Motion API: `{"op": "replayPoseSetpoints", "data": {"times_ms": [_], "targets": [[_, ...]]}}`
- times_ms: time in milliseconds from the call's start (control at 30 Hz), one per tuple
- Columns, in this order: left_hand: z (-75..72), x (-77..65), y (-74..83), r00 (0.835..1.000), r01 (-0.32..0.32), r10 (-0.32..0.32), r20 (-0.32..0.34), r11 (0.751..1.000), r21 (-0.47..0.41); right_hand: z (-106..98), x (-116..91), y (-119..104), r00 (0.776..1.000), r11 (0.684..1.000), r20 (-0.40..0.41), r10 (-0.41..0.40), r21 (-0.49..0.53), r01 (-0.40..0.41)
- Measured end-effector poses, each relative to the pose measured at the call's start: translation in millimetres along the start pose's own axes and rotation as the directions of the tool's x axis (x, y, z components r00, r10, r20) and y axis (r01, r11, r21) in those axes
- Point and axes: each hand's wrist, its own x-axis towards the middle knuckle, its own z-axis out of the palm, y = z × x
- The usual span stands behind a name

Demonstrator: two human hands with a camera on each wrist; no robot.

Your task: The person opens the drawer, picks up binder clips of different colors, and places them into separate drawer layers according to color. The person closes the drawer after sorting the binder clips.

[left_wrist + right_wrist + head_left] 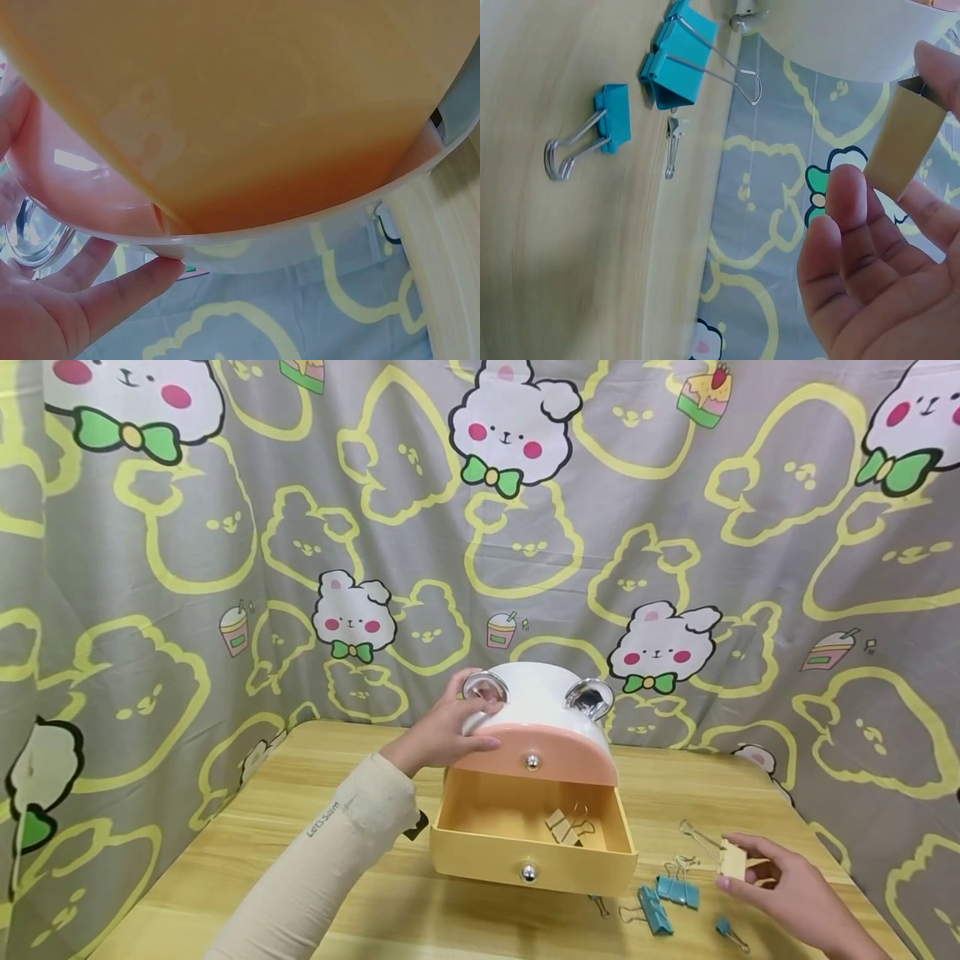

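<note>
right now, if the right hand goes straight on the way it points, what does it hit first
The clip in the right hand leads, and would probably meet the box first, near the open drawer, though depth is unclear.

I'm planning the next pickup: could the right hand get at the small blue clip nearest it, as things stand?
Probably yes: nothing lies over the small blue clip on the table, and the right hand is close by. It pinches a yellow clip, though, which may need putting down first.

Cream binder clip [734, 860], yellow drawer [480, 858], teal binder clips [656, 912], grey bunny-print curtain [420, 552]
</note>
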Motion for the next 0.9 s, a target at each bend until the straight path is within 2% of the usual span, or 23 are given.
{"op": "replayPoseSetpoints", "data": {"times_ms": [200,433,633,800,900], "targets": [[0.1,0.5,0.0,1.000,-0.019,0.019,-0.005,1.000,0.004,5,-1,-1,0.998,0.995,0.009,-0.060,0.075,0.059],[-0.1,0.2,-0.2,1.000,-0.023,0.023,-0.008,1.000,0.001,9,-3,-4,0.981,0.967,0.020,-0.192,0.172,0.185],[0.1,0.4,0.6,1.000,-0.009,0.009,-0.002,1.000,-0.008,9,-2,-9,0.973,0.952,0.012,-0.232,0.205,0.225],[0.2,0.1,1.4,1.000,-0.004,0.004,-0.001,1.000,-0.010,9,-1,-10,0.953,0.935,-0.028,-0.301,0.186,0.301],[0.2,0.2,1.7,1.000,0.002,-0.002,0.000,1.000,-0.014,10,0,-9,0.932,0.909,-0.034,-0.361,0.211,0.359]]}}
